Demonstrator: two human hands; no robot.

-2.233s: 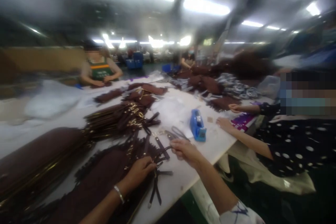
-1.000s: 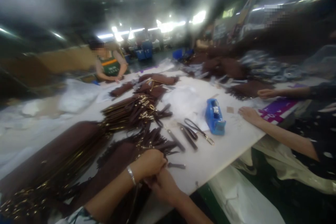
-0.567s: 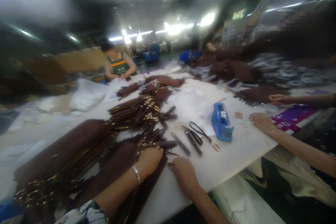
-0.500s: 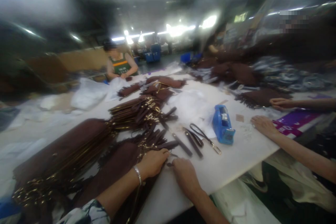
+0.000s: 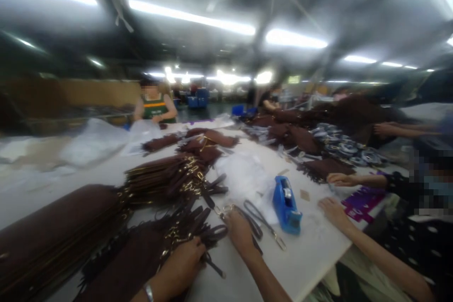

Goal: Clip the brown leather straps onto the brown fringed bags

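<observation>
My left hand (image 5: pixel 186 260), with a bracelet at its wrist, is closed by the gold clasps of a dark brown fringed bag (image 5: pixel 123 257). A brown strap (image 5: pixel 215 266) sticks out past its fingertips; whether the fingers grip it or something else is blurred. Over the loose wrist straps, my right hand (image 5: pixel 240 233) reaches down with bent fingers at a gold clasp (image 5: pixel 220 211). Its fingertips are partly hidden. Just right of it lies a looped strap (image 5: pixel 264 222) with a gold hook, beside a blue tape dispenser (image 5: pixel 287 207).
Stacked brown bags (image 5: pixel 60 226) fill the left side, with more (image 5: pixel 159 174) behind. Clear plastic (image 5: pixel 240 167) lies mid-table (image 5: pixel 307 245). A co-worker's hands (image 5: pixel 334 212) rest at the right by a purple packet (image 5: pixel 364 200). Another person (image 5: pixel 155 106) works across the table.
The view has tilted up. My right hand has moved from beside my left hand to the loose straps. A strap end now shows beyond my left hand. The co-worker's head and torso have come into view.
</observation>
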